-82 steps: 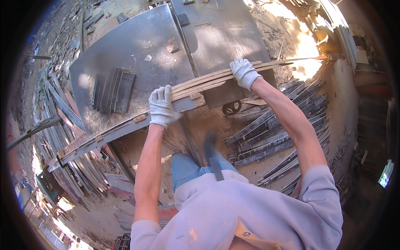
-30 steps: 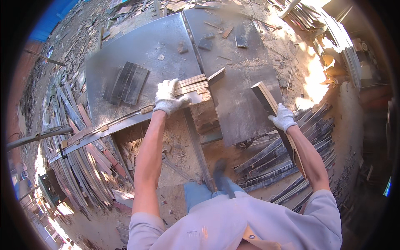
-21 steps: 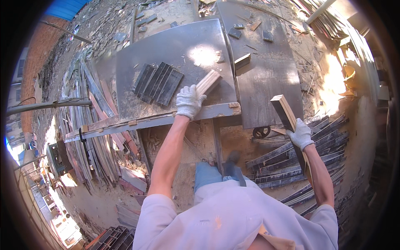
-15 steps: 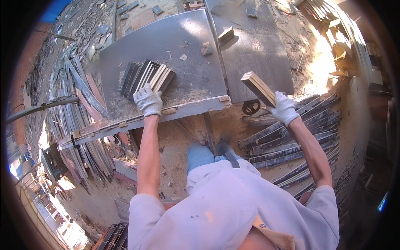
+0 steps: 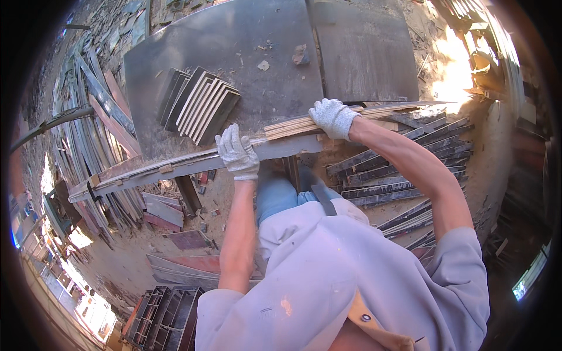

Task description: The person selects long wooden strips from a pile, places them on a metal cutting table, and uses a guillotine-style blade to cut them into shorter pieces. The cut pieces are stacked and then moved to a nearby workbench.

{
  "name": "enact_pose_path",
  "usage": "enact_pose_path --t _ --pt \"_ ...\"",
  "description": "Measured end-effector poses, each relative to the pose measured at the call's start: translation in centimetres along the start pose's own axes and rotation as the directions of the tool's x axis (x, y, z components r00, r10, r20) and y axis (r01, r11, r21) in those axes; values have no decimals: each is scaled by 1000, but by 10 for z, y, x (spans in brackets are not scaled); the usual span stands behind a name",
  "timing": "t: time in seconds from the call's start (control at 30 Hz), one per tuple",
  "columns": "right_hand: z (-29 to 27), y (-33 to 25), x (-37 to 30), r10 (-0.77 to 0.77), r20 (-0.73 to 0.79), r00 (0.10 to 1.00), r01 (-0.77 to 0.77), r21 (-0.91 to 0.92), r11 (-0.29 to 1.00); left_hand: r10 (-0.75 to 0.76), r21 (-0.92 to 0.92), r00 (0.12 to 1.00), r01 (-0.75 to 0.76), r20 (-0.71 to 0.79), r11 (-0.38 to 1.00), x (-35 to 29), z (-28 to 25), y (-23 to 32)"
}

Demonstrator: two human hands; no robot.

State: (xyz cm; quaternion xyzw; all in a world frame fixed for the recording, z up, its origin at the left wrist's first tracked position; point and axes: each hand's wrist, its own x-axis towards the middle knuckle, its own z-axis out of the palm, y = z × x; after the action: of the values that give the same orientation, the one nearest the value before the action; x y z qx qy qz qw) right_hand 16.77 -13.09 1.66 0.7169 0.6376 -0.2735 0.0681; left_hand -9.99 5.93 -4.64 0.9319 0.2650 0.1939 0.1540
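My right hand (image 5: 335, 119), in a pale knitted glove, is closed over a bundle of plywood strips (image 5: 287, 127) at the front of the dark worktable. The bundle's layered end points left, and its other side runs out to the right beyond my wrist. My left hand (image 5: 237, 153), gloved too, is at the table's grey front rail (image 5: 287, 147) with its fingers stretched forward. I cannot tell whether it presses on the rail. Just beyond it, a fanned stack of short plywood pieces (image 5: 206, 106) with dark faces and pale edges lies on the tabletop (image 5: 257, 88).
A stone-like chunk (image 5: 300, 55) and small chips lie on the tabletop. Long strips are heaped on the ground at the left (image 5: 96, 117), and dark boards (image 5: 404, 158) are piled below right. A black metal frame (image 5: 164, 319) stands at the lower left.
My right hand has come left to the table's front edge with the plywood, now lying lengthwise there. My left hand has left the short stack and drawn back to the rail.
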Motion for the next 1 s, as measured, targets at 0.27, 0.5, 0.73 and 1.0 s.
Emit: enact_pose_path --t 0.27,0.5,0.73,1.0 --pt "3 3 9 -14 -18 1000 15 14 1000 305 -77 885 -297 352 952 23 1 75" --pt "-6 18 -29 -30 0 1000 29 123 992 363 -113 844 -348 396 931 27 15 74" --pt "49 69 -148 266 -248 931 -245 114 963 372 -122 860 -352 348 928 29 8 85" --pt "81 58 -137 270 -409 872 -293 5 956 350 -67 878 -348 326 935 30 5 95"
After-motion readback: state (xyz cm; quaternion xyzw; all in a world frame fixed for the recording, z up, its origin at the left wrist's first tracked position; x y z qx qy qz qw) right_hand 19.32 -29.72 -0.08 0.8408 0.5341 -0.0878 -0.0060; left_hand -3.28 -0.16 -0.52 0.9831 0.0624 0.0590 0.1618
